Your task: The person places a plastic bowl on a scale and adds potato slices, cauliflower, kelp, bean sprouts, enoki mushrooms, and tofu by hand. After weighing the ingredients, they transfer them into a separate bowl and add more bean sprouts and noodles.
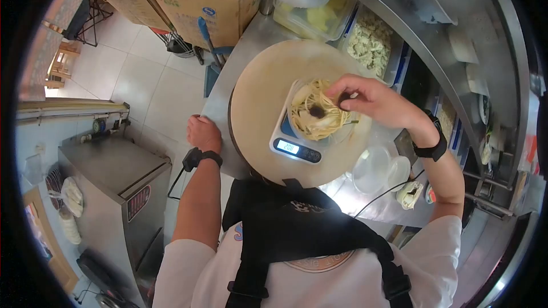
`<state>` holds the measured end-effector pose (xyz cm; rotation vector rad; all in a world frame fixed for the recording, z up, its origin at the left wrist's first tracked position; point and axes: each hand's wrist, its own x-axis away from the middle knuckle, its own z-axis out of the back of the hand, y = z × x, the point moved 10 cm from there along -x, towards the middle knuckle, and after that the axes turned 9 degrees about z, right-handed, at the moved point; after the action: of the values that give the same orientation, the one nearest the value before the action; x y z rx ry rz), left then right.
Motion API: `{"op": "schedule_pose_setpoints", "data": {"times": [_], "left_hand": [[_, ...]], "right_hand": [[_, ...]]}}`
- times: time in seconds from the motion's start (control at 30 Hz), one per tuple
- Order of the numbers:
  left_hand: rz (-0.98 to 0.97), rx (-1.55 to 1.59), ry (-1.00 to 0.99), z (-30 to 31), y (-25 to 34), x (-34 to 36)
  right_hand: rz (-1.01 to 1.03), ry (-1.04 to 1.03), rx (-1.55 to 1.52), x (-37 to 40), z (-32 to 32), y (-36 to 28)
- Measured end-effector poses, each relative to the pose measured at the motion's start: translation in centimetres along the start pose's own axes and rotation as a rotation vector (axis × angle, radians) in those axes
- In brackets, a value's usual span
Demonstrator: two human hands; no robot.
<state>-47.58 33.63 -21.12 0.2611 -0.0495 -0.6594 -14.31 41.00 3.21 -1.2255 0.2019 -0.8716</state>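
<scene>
A bowl of noodle-like strips point(319, 125) with a dark piece in its middle stands on a digital scale point(295, 149) with a lit display. The scale rests on a round board point(257, 91). Over the bowl's right side, my right hand point(371, 100) has its fingers bent round something dark, too small to make out. My left hand point(204, 134) is curled at the counter's left edge, away from the bowl; whether its fingers hold anything is hidden.
Clear plastic containers point(371, 170) sit right of the board. Behind it are a tub of pale shredded food point(370, 43) and a tub of yellow pieces point(325, 16). Cardboard boxes point(200, 14) stand at the upper left, a metal cabinet point(108, 165) at the left.
</scene>
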Motion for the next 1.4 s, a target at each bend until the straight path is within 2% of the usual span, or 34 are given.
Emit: {"op": "schedule_pose_setpoints", "data": {"times": [0.03,0.17,0.27,0.33,0.37,0.4,0.43,0.47,0.5,0.53,0.57,0.63,0.73,0.77,0.8,0.83,0.87,0.93,1.03,1.13,1.2,1.23,1.33,1.4], "left_hand": [[-0.003,-0.002,-0.002,0.0,0.0,0.0],[0.003,0.024,-0.012,0.2,0.1,0.1],[-0.010,0.041,-0.008,0.1,0.0,0.1],[-0.023,0.083,0.006,0.6,0.1,-0.1],[-0.193,-0.135,-0.112,-0.2,0.9,0.6],[-0.367,-0.331,-0.210,-1.3,2.1,1.1],[-0.415,-0.207,-0.081,-1.4,1.7,1.1],[-0.389,-0.233,-0.077,-0.8,2.1,1.0],[-0.196,0.026,-0.174,0.9,1.7,0.5],[-0.069,0.176,-0.152,-0.1,0.1,0.0],[-0.051,0.153,-0.098,-0.1,-0.1,0.2],[-0.031,0.107,-0.107,1.2,0.6,0.4],[-0.010,0.068,-0.073,0.7,0.1,0.2],[-0.016,0.044,-0.064,0.6,0.2,0.2],[-0.011,0.059,-0.052,0.6,0.1,0.2],[0.002,0.062,-0.056,0.3,-0.2,0.2],[0.018,0.062,-0.065,0.1,-0.2,0.1],[0.029,0.077,-0.081,0.6,0.2,0.0],[0.020,0.105,-0.101,0.6,0.1,0.0],[0.001,0.109,-0.073,0.6,0.1,0.1],[-0.003,0.095,-0.041,0.8,0.3,0.2],[0.009,0.081,-0.044,0.8,0.4,0.2],[0.023,0.060,-0.061,0.8,0.3,0.1],[0.027,0.053,-0.081,0.5,0.2,0.0]], "right_hand": [[0.080,-0.002,0.042,-0.1,-0.7,-0.3],[0.048,0.081,0.040,0.4,-0.1,-0.8],[-0.025,0.059,0.068,0.7,0.1,-0.4],[0.073,-0.060,0.126,0.6,-0.5,-0.5],[0.080,-0.051,0.142,0.7,0.0,-1.3],[0.017,-0.133,0.144,0.9,0.2,-1.7],[-0.044,-0.201,0.161,1.0,1.2,-2.4],[0.034,-0.092,0.230,0.4,4.1,-4.6],[0.055,-0.053,0.288,0.0,6.9,-6.0],[0.118,0.156,0.267,-0.7,11.6,-7.8],[0.185,0.355,0.231,-1.1,16.1,-9.3],[0.191,0.632,0.418,-1.9,25.3,-10.6],[0.249,0.724,0.396,-5.4,33.2,-8.5],[0.069,0.536,0.612,-8.1,34.1,-5.6],[-0.119,0.340,0.817,-9.6,33.7,-4.2],[-0.107,0.345,0.827,-10.5,33.9,-4.2],[-0.280,0.386,0.952,-10.7,33.2,-3.8],[-0.451,0.421,1.072,-10.9,33.2,-2.4],[-0.341,0.557,1.116,-11.1,34.8,0.2],[-0.200,0.345,1.219,-12.8,34.1,1.0],[-0.620,0.145,1.071,-11.8,34.2,3.8],[-0.621,0.140,1.068,-11.9,34.3,4.1],[-0.526,0.260,0.995,-11.9,35.0,4.9],[-0.349,0.546,1.010,-11.3,35.7,2.7]]}}
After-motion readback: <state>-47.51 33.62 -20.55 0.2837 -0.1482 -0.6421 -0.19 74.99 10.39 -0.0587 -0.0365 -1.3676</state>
